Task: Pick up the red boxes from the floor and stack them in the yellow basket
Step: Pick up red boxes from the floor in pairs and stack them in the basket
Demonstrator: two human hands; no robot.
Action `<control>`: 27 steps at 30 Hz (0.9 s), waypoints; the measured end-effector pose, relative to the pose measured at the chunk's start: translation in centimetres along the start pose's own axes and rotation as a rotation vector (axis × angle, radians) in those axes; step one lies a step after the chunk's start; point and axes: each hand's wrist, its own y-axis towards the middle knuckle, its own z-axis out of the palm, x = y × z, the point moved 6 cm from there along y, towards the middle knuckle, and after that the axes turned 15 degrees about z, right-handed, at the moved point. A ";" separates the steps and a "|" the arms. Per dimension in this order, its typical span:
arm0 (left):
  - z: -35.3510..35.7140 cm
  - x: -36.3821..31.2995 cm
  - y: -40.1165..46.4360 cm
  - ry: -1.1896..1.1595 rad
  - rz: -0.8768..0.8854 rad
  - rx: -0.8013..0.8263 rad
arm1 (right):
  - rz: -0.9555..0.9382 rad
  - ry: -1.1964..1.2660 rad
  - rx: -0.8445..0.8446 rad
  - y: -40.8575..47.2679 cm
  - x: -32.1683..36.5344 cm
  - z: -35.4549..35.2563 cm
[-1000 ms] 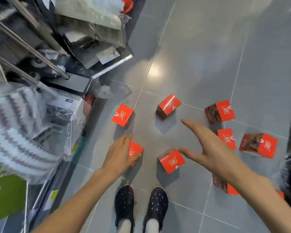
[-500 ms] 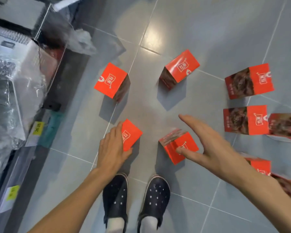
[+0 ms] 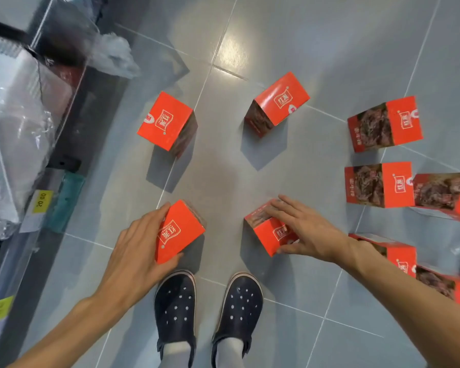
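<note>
While both hands sit on boxes at lower centre of the frame, nothing is off the floor (image 3: 329, 62); left hand (image 3: 137, 243) wraps the left edge of a red box (image 3: 179, 231), fingers along its top edge, thumb pressed at the bottom corner; right hand (image 3: 307, 231) is spread over a second red box (image 3: 270, 233), fingers laid across its printed side, thumb against the lower edge; both grips look closed on cardboard, boxes resting on tile.

Boxes are rectangular cartons, glossy red faces with a white logo, one side carrying a dark brown food photo; two more stand mid-frame, one left of centre (image 3: 166, 122), one right of centre (image 3: 276, 103), well apart; a cluster runs down the right edge: upper right (image 3: 385, 123), mid right (image 3: 379, 184), another (image 3: 446, 193) just beside it, two at lower right (image 3: 393, 251) (image 3: 449, 285) partly behind the right forearm.

Floor is grey square tile, smooth, with a bright glare patch at top centre; dark perforated clogs (image 3: 209, 312) at bottom centre; left edge shows a shelf (image 3: 72, 123) with crinkled clear plastic wrap (image 3: 16, 134) and yellow price tags (image 3: 42, 199).

Yellow basket not in view.
</note>
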 end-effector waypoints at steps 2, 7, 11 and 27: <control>0.7 0.5 -0.1 -0.008 0.006 -0.005 | -0.055 -0.079 -0.016 0.4 -0.3 0.9; 2.6 0.9 -0.1 -0.021 0.023 0.011 | -0.105 -0.159 -0.047 1.2 -0.3 1.5; 1.9 0.3 0.4 -0.045 -0.004 0.020 | -0.082 -0.183 -0.041 1.0 -0.2 1.2; -1.0 -1.0 1.2 0.007 0.084 0.014 | 0.037 -0.190 -0.109 -0.8 -0.1 3.5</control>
